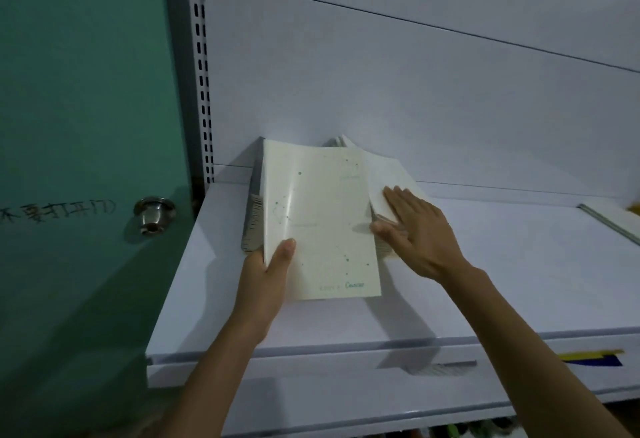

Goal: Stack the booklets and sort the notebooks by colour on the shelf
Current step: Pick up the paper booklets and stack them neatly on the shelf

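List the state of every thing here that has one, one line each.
cream booklet: closed, on top of the pile, gripped at its left edge.
left hand: thumb on the cover, gripping the cream booklet.
right hand: fingers straight, flat on the white booklet.
white booklet: closed, tilted, beside the cream one.
far-right booklet: flat on the shelf, untouched.
green door: looks shut.

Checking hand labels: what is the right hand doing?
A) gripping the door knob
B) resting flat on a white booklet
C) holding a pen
B: the right hand lies with straight fingers on the white booklet beside the cream booklet that the left hand grips.
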A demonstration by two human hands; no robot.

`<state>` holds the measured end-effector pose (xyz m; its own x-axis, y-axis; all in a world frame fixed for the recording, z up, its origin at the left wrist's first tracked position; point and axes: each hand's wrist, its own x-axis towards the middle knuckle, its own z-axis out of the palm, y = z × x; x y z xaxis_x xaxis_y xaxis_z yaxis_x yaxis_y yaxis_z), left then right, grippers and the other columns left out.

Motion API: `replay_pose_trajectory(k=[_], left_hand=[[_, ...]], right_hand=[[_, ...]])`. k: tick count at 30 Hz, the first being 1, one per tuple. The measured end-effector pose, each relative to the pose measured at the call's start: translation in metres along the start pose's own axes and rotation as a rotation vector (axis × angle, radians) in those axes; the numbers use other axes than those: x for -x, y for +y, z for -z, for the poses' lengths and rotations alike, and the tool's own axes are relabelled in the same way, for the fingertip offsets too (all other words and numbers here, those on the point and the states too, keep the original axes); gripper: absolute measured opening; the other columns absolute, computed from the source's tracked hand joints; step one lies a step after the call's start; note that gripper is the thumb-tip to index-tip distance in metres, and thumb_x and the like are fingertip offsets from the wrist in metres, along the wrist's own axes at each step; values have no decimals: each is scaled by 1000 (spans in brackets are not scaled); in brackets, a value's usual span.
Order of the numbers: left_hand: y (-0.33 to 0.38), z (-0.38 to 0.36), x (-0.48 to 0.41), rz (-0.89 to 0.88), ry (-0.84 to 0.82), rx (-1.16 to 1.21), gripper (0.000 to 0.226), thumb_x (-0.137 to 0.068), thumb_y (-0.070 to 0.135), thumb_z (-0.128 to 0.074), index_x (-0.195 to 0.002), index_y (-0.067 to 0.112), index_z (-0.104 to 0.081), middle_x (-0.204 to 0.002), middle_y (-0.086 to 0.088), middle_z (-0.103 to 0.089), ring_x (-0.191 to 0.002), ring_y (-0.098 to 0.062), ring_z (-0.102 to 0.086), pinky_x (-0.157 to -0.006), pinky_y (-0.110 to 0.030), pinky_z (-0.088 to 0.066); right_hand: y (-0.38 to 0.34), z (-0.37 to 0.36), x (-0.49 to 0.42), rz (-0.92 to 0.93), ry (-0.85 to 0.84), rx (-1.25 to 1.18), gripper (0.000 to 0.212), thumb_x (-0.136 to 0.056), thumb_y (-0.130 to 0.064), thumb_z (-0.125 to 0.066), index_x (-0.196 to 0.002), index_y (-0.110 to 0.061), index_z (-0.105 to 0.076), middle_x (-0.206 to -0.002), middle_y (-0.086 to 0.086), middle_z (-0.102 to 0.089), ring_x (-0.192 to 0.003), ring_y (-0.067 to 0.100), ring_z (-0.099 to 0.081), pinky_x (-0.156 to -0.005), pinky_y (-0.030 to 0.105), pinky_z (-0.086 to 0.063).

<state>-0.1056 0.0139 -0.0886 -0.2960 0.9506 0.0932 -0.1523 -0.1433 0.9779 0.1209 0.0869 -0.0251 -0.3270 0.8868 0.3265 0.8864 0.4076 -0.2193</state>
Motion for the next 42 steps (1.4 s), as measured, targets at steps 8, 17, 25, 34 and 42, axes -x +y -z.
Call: replay_pose_trajectory(k=[8, 17, 25, 34, 42], left_hand=[[-2, 1, -3, -12, -20, 19, 20, -91, 39, -55, -111, 39, -53, -113, 20, -61, -106, -3, -57, -91, -26, -44], [5, 4, -1, 39, -65, 90, 35, -77, 60, -51, -98, 35, -64, -91, 16, -73, -83, -5, -69, -64, -22, -54], [7, 6, 4, 121, -109, 134, 61, -65, 57, -68, -114, 21, -64, -100, 1, -73, -94, -16, -69, -70, -26, -57], [7, 8, 8, 100, -69, 56, 16, -86, 35, -64, -102, 30, -63, -101, 4, -70, -95, -13, -67, -75, -29, -56], [25, -10, 67, -35, -119, 159, 27, -76, 39, -64, -101, 27, -67, -99, 12, -73, -93, -5, -67, -70, -14, -52]], right_hand=[[-23, 18, 18, -12, 576, -329, 34, -101, -29, -41, -135, -28, -49, -90, 10, -67, -70, 30, -63, -56, 39, -53], [-100, -26, 47, 534, 596, 185, 32, -91, -28, -59, -115, -10, -69, -116, 8, -67, -108, 23, -65, -84, 37, -56], [-96, -72, 65, 434, 365, -17, 45, -94, -42, -51, -127, -14, -60, -135, 1, -55, -132, 21, -46, -105, 41, -40], [-120, -61, 74, 178, 338, -536, 26, -90, -25, -59, -111, -14, -70, -126, -7, -60, -129, 10, -49, -105, 45, -43], [-81, 4, 129, -300, 641, -743, 43, -85, -42, -63, -126, -31, -53, -125, -25, -53, -120, -1, -48, -97, 22, -43]])
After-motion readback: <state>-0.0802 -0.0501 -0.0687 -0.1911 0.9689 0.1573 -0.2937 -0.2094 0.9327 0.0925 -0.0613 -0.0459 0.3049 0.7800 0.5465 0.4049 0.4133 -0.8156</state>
